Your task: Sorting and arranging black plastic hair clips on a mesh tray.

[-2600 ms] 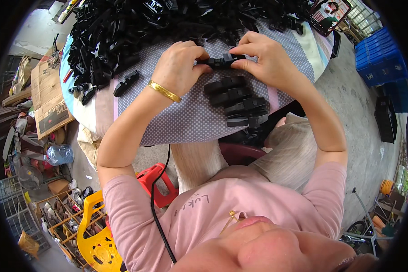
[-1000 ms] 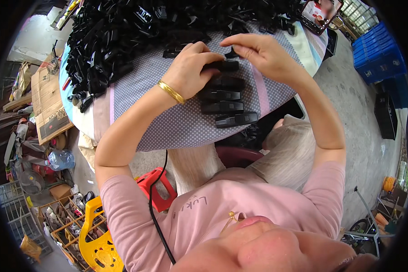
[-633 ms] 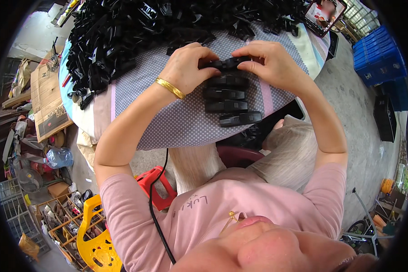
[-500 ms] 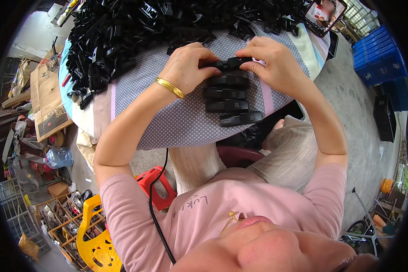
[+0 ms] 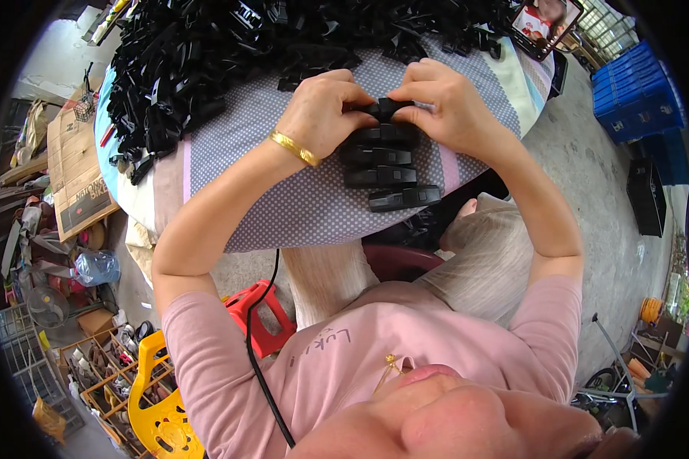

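Note:
Between both hands is a small black plastic piece (image 5: 385, 108), largely covered by the fingers, so its exact kind is hard to make out. My left hand (image 5: 323, 112), with a gold bangle at the wrist, pinches its left end between thumb and fingers. On the other end, my right hand (image 5: 453, 109) is closed in the same kind of pinch. Just nearer to me, several similar long black plastic pieces lie in a stacked row on the dotted cloth; the nearest black piece (image 5: 404, 199) sits a little to the right, by the table edge.
A big heap of black plastic parts (image 5: 184, 69) covers the far side of the cloth-covered table (image 5: 268, 210). A phone (image 5: 545, 27) stands at the far right. Blue crates (image 5: 637, 92) are on the floor to the right; cardboard (image 5: 80, 172) and a yellow chair (image 5: 161, 398) are left.
My hands have drawn closer together around the black plastic piece, and less of it shows between the fingers. The row of pieces looks unchanged.

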`<state>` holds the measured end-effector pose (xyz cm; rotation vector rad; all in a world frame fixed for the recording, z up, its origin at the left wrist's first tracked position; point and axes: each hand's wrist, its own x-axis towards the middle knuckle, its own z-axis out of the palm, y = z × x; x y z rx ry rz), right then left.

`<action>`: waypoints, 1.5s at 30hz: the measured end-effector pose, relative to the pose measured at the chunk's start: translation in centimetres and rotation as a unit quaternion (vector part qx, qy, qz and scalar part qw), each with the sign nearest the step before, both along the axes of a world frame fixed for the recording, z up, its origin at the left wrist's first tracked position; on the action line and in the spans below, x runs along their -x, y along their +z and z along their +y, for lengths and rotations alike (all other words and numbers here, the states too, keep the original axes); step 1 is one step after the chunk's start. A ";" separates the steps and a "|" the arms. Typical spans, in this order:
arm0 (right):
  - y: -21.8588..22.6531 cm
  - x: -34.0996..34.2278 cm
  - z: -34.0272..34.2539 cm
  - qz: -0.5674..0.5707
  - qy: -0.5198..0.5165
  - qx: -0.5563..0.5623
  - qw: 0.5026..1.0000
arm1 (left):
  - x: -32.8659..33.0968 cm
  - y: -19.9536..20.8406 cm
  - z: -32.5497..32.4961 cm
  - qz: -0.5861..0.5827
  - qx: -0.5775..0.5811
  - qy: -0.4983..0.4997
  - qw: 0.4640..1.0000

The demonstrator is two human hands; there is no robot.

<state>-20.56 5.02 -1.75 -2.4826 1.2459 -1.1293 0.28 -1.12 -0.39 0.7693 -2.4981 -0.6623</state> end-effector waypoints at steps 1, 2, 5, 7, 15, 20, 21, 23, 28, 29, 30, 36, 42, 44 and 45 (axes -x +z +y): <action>0.0 -0.1 0.0 0.015 -0.007 0.015 1.000 | 0.1 -0.1 0.1 0.007 -0.001 0.005 1.000; 0.0 -0.1 0.1 0.029 -0.015 0.031 0.999 | 0.2 0.0 -0.1 0.007 0.000 0.002 1.000; 0.2 0.6 -0.5 -0.006 0.027 -0.033 0.999 | 0.1 0.6 -1.0 -0.025 -0.021 -0.017 0.999; 0.4 0.8 -1.2 -0.029 0.022 -0.071 0.997 | 0.0 1.1 -2.0 -0.027 0.041 -0.080 0.996; -1.5 2.2 -4.5 0.130 -0.224 0.092 0.962 | -0.8 -0.9 -5.7 -0.065 0.406 0.122 0.903; -1.0 2.7 -4.6 0.131 -0.217 0.056 0.966 | -1.0 -0.5 -5.4 -0.064 0.387 0.136 0.910; -0.9 2.6 -4.5 0.120 -0.220 0.038 0.967 | -1.2 -0.4 -5.4 -0.051 0.385 0.141 0.911; -0.3 2.6 -4.0 0.127 -0.223 0.004 0.966 | -1.4 -0.4 -5.4 -0.015 0.394 0.140 0.908; -0.9 4.2 -3.5 0.150 -0.197 0.032 0.968 | -0.8 0.6 -3.6 0.065 0.310 0.145 0.937; -0.9 4.5 -3.4 0.159 -0.196 0.036 0.967 | -0.6 1.0 -2.7 0.088 0.204 0.143 0.964; -0.8 4.7 -3.3 0.168 -0.193 0.040 0.966 | -0.5 1.5 -2.0 0.109 0.097 0.140 0.979; 2.5 2.3 -0.9 -0.043 -0.080 -0.181 0.979 | -0.4 1.8 0.3 0.011 -0.163 0.090 0.983; 0.9 1.0 -0.8 -0.080 0.017 -0.202 0.976 | -0.6 1.6 0.9 -0.060 0.029 0.041 0.997; 0.8 1.3 -0.7 -0.075 0.022 -0.206 0.975 | -0.7 1.7 1.0 -0.047 0.027 -0.001 0.999; 0.9 1.4 -0.6 -0.077 0.028 -0.239 0.967 | -1.0 1.6 0.7 -0.047 0.028 0.001 0.998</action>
